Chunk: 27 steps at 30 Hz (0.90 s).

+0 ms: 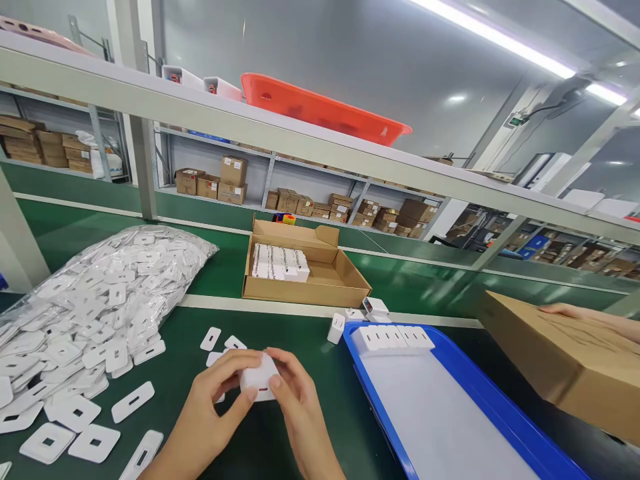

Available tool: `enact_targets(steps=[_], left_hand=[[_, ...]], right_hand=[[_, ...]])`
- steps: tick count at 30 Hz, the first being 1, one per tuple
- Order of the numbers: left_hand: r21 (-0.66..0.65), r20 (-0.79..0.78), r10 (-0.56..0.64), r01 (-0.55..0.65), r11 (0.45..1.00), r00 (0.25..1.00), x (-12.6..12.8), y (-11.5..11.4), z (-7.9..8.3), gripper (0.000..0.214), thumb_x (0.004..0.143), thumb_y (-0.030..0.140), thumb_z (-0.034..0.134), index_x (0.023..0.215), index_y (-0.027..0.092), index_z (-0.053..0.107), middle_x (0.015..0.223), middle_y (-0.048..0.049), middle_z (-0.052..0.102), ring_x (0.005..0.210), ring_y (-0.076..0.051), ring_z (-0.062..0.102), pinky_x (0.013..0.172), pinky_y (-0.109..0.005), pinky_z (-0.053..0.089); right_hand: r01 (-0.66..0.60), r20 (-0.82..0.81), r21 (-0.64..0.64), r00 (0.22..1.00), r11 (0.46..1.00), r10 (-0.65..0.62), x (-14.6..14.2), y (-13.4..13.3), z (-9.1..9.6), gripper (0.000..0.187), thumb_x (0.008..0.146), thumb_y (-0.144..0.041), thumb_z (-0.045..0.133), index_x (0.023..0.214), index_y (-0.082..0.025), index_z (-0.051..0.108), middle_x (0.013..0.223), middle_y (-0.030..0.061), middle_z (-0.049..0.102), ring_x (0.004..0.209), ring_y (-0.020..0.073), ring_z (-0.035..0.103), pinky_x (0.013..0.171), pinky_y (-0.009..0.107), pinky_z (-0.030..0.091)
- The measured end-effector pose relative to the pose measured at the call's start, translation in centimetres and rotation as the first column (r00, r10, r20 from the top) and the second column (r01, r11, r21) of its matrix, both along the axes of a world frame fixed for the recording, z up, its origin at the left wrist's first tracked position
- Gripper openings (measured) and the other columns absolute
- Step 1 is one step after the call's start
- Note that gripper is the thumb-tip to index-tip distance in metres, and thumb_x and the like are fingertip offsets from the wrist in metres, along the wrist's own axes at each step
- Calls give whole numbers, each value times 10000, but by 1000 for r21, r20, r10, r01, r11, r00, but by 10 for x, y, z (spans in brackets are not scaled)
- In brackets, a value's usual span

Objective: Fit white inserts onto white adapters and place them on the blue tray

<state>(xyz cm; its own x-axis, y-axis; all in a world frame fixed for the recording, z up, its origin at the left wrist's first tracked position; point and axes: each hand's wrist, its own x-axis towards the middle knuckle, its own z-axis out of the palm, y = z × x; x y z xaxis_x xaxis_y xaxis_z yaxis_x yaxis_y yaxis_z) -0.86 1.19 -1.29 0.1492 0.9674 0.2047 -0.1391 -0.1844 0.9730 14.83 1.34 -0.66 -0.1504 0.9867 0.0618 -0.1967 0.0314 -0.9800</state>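
Observation:
Both my hands hold one small white charger block (259, 379) low over the green table. My left hand (216, 402) grips its left side with curled fingers. My right hand (296, 399) pinches its right side, thumb on the front face. A few flat white sticker pieces (211, 339) lie just behind the block. To the right a blue tray (505, 424) carries a row of white chargers (393, 337) along its far edge. Another white charger (336, 329) stands upright beside the tray.
A clear bag of white sticker pieces (100, 293) spills over the left of the table. An open cardboard box (327, 277) partly filled with chargers sits behind. At right another person's hand (575, 311) rests on a large cardboard box (560, 360). An orange tray (320, 107) lies on the overhead shelf.

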Motion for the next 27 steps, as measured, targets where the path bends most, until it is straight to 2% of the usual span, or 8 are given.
enact_targets(steps=[3, 5, 7, 10, 14, 21, 25, 27], left_hand=[[248, -157, -21, 60, 967, 987, -5, -3, 0, 208, 918, 242, 545, 1087, 300, 651, 1197, -43, 613, 1120, -198, 587, 892, -252, 532], [296, -200, -37, 96, 950, 979, -5, -5, 0, 241, 928, 207, 509, 1105, 327, 619, 1191, -31, 595, 1116, -187, 584, 892, -252, 530], [250, -178, -64, 108, 962, 982, -3, -6, 0, 211, 926, 235, 515, 1081, 329, 623, 1215, -28, 558, 1123, -183, 579, 900, -242, 523], [78, -19, -51, 52, 996, 999, 2, -5, 2, 221, 867, 351, 622, 1084, 317, 646, 1311, -30, 487, 1142, -197, 583, 899, -223, 521], [-147, 119, -43, 60, 987, 992, 6, -3, 10, 407, 740, 459, 749, 1081, 249, 678, 1159, -51, 593, 1007, -210, 651, 805, -229, 565], [-167, 38, 106, -99, 981, 994, 10, -7, 14, 343, 710, 487, 737, 898, 214, 650, 1025, -31, 654, 896, -191, 669, 760, -208, 575], [-147, 64, 212, -200, 969, 975, 15, -13, 1, 393, 720, 548, 721, 848, 232, 526, 1051, -27, 654, 915, -182, 669, 748, -189, 576], [-74, 47, 260, -257, 964, 964, 16, -15, -7, 349, 775, 527, 678, 878, 245, 501, 1106, -31, 630, 959, -174, 657, 759, -178, 570]], right_hand=[[-66, 12, 177, 998, 982, 65, 2, -4, 5, 374, 817, -518, 671, 1091, -266, 649, 1096, 52, 537, 991, 196, 550, 809, 267, 468], [-60, 37, 268, 998, 961, 52, 1, -6, 5, 304, 854, -497, 629, 1058, -272, 652, 1064, 49, 509, 939, 188, 550, 772, 269, 466], [-25, 64, 320, 998, 947, 4, 1, -7, 2, 238, 882, -466, 601, 1006, -266, 640, 1051, 47, 506, 926, 183, 549, 765, 267, 454], [20, 113, 348, 992, 937, -63, 0, -9, -6, 192, 896, -437, 589, 925, -248, 604, 1044, 43, 504, 880, 166, 538, 738, 257, 430], [40, 148, 370, 984, 928, -101, -1, -7, -16, 197, 892, -428, 594, 880, -232, 579, 1009, 34, 503, 847, 156, 508, 732, 255, 407], [87, -23, 198, 996, 976, -84, -9, -4, -12, 398, 787, -537, 691, 983, -217, 558, 985, 39, 564, 857, 165, 527, 717, 256, 449], [259, -99, 22, 962, 966, -256, -20, -16, -12, 576, 670, -596, 775, 1016, -187, 565, 974, 69, 655, 887, 187, 615, 737, 254, 496], [338, -203, -26, 920, 941, -336, -30, -26, -17, 579, 642, -588, 802, 991, -190, 567, 939, 70, 690, 810, 175, 657, 698, 248, 520]])
